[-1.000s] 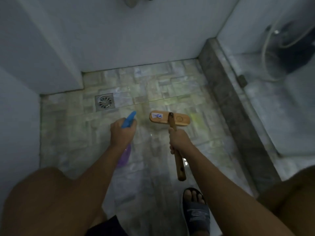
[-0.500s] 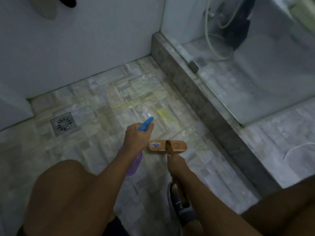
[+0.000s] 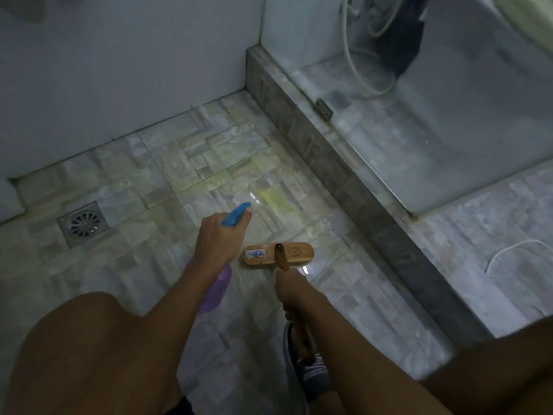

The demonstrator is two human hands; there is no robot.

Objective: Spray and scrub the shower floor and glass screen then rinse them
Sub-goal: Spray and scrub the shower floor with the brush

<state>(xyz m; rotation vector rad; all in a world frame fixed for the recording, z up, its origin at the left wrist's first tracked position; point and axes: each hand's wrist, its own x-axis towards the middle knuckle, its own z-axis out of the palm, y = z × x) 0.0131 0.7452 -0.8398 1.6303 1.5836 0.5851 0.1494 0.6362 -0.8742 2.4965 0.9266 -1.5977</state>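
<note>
Steel floor drain (image 3: 83, 223) sits far left in the mottled tile shower floor (image 3: 167, 163), nothing on it. Next over, my left hand (image 3: 216, 239) is wrapped closed around the spray bottle (image 3: 220, 283), purple body hanging under my wrist, blue nozzle (image 3: 236, 214) poking out toward the lit wet patch ahead. Just right of that, wooden scrub brush (image 3: 278, 254) lies head-down flat on the tile; my right hand (image 3: 291, 290) is fisted tight on its handle, near the head. Right again, grey stone curb (image 3: 323, 157), then the glass screen (image 3: 449, 115) standing on it, cloudy, hose visible behind. Looks like floor stage, screen not started. To do it well: aim nozzle low at the tile ahead of the brush, wet evenly, keep bristles flat, push short strokes toward the curb, don't slip.
</note>
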